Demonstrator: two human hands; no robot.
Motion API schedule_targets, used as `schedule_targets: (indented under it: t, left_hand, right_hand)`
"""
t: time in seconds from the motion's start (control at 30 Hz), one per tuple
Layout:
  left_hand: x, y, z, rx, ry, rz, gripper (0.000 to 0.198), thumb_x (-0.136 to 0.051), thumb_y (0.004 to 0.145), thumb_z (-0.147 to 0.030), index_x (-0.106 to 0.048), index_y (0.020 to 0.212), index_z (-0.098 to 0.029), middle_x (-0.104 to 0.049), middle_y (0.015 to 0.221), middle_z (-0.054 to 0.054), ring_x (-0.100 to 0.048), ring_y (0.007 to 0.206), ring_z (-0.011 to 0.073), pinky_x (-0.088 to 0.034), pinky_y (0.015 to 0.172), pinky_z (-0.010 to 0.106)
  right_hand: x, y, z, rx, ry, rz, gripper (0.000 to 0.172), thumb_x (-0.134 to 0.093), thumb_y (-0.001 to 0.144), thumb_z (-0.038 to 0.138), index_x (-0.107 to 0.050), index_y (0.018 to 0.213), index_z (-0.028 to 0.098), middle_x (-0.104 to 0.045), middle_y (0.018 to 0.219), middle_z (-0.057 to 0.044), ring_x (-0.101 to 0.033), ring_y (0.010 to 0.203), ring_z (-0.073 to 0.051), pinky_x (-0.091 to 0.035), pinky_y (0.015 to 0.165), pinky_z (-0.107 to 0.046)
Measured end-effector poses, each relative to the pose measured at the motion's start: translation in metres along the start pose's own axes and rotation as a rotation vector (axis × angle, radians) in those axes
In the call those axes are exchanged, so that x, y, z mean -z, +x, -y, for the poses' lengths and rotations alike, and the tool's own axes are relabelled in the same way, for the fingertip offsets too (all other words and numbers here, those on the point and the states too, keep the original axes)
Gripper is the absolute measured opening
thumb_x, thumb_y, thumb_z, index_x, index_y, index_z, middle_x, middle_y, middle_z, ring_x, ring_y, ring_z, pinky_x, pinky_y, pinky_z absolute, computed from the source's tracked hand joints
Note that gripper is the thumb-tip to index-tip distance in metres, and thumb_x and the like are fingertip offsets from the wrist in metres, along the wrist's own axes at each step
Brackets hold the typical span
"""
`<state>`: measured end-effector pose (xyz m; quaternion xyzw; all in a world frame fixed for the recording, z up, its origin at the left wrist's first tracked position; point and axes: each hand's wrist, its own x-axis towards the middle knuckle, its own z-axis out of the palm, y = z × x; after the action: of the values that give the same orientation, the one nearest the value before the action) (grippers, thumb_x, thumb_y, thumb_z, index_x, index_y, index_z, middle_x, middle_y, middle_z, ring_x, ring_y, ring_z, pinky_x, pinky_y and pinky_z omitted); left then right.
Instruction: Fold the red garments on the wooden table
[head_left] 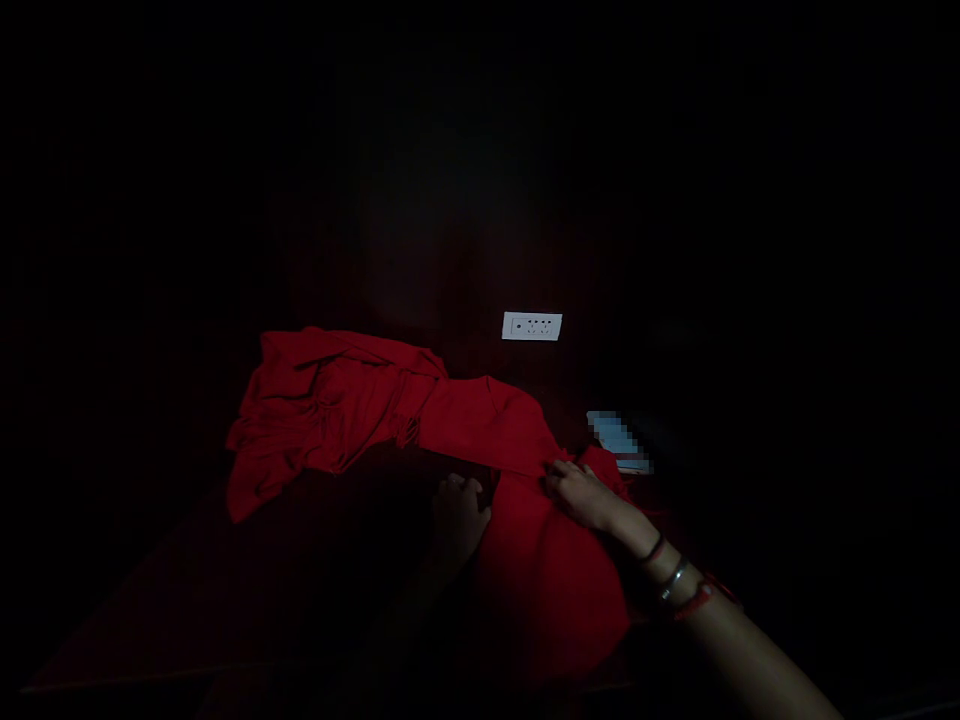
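Observation:
A red cloth (pixel 352 410) lies crumpled across a dark surface, one part stretching toward me. My right hand (pixel 581 495), with bangles and a red thread at the wrist, rests on the cloth's near part with its fingers pinched on a fold. My left hand (pixel 456 515) sits in shadow just left of it, fingers curled at the cloth's edge; whether it grips the cloth is hard to see.
The scene is very dark. A white socket plate (pixel 532 326) is on the wall behind the cloth. A small pale object (pixel 619 440) lies to the right of the cloth, near my right hand.

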<state>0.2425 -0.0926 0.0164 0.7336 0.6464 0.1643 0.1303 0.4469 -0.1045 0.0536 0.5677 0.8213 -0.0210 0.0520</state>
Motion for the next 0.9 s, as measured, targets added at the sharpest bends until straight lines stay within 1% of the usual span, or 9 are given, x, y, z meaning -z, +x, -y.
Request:
schedule_targets:
  t: [0.1, 0.2, 0.27, 0.33, 0.47, 0.57, 0.7, 0.8, 0.9]
  left_hand:
    - [0.002, 0.002, -0.004, -0.007, -0.086, 0.078, 0.017, -0.051, 0.071, -0.026, -0.061, 0.084, -0.022, -0.051, 0.104, 0.005, -0.045, 0.099, 0.0211, -0.037, 0.080, 0.034]
    - [0.002, 0.001, -0.007, -0.011, -0.120, 0.134, 0.017, -0.047, 0.073, -0.023, -0.062, 0.080, -0.022, -0.052, 0.105, 0.005, -0.046, 0.100, 0.0201, -0.037, 0.080, 0.034]
    - [0.000, -0.002, -0.008, -0.024, -0.130, 0.146, 0.017, -0.048, 0.072, -0.022, -0.062, 0.082, -0.022, -0.051, 0.109, 0.004, -0.044, 0.103, 0.0199, -0.036, 0.083, 0.034]
    - [-0.005, -0.005, -0.009, -0.034, -0.145, 0.142, 0.018, -0.051, 0.069, -0.020, -0.062, 0.083, -0.023, -0.049, 0.113, 0.003, -0.042, 0.106, 0.0197, -0.035, 0.085, 0.034]
    - [-0.010, -0.006, -0.012, 0.006, -0.174, 0.069, 0.016, -0.049, 0.070, -0.015, -0.061, 0.079, -0.022, -0.049, 0.115, 0.002, -0.041, 0.108, 0.0179, -0.032, 0.088, 0.034]
    - [0.001, -0.001, -0.011, 0.008, -0.140, -0.016, 0.007, -0.051, 0.070, -0.017, -0.058, 0.070, -0.019, -0.052, 0.110, 0.003, -0.044, 0.105, 0.0186, -0.033, 0.085, 0.032]
    - [0.025, 0.004, -0.007, -0.074, -0.053, -0.108, 0.010, -0.044, 0.075, -0.016, -0.052, 0.082, -0.017, -0.058, 0.092, 0.005, -0.052, 0.090, 0.0167, -0.036, 0.079, 0.028]
    - [0.024, 0.003, -0.006, -0.051, -0.114, -0.033, 0.014, -0.044, 0.077, -0.018, -0.048, 0.091, -0.017, -0.058, 0.087, 0.004, -0.054, 0.083, 0.0142, -0.038, 0.072, 0.024]
    - [0.010, 0.000, -0.005, -0.020, -0.029, 0.009, 0.020, -0.049, 0.074, -0.024, -0.048, 0.092, -0.016, -0.056, 0.095, 0.006, -0.053, 0.090, 0.0179, -0.038, 0.071, 0.026]
  right_hand:
    - [0.006, 0.004, 0.003, -0.002, 0.072, 0.013, 0.024, -0.040, 0.081, 0.020, -0.057, 0.097, 0.017, -0.049, 0.111, -0.012, -0.048, 0.099, -0.023, -0.036, 0.084, -0.036]
    - [0.006, 0.009, 0.009, -0.069, 0.134, -0.063, 0.034, -0.042, 0.082, 0.026, -0.049, 0.114, 0.017, -0.047, 0.115, -0.013, -0.048, 0.100, -0.022, -0.038, 0.081, -0.031]
    - [0.000, 0.013, 0.012, -0.134, 0.116, -0.101, 0.037, -0.042, 0.081, 0.022, -0.046, 0.118, 0.015, -0.046, 0.115, -0.014, -0.046, 0.102, -0.023, -0.037, 0.082, -0.031]
    - [-0.008, 0.017, 0.013, -0.153, 0.113, -0.133, 0.035, -0.038, 0.081, 0.014, -0.051, 0.114, 0.014, -0.049, 0.111, -0.014, -0.047, 0.100, -0.021, -0.036, 0.083, -0.030]
    - [-0.019, 0.020, 0.005, -0.094, 0.207, -0.219, 0.038, -0.036, 0.075, 0.002, -0.057, 0.104, 0.012, -0.053, 0.104, -0.013, -0.049, 0.095, -0.017, -0.036, 0.082, -0.026]
    - [-0.019, 0.020, -0.005, -0.058, 0.263, -0.265, 0.041, -0.034, 0.068, -0.003, -0.060, 0.097, 0.011, -0.056, 0.099, -0.013, -0.050, 0.091, -0.017, -0.037, 0.081, -0.026]
    - [-0.020, 0.019, -0.013, -0.003, 0.327, -0.339, 0.045, -0.034, 0.063, -0.005, -0.063, 0.093, 0.012, -0.059, 0.094, -0.011, -0.051, 0.087, -0.016, -0.039, 0.080, -0.027]
    - [-0.025, 0.019, -0.014, 0.014, 0.341, -0.385, 0.047, -0.033, 0.062, -0.006, -0.064, 0.092, 0.013, -0.060, 0.094, -0.011, -0.051, 0.088, -0.017, -0.039, 0.082, -0.029]
    - [-0.027, 0.019, -0.014, -0.018, 0.344, -0.437, 0.048, -0.033, 0.062, -0.006, -0.064, 0.093, 0.014, -0.060, 0.095, -0.011, -0.052, 0.088, -0.016, -0.040, 0.082, -0.030]
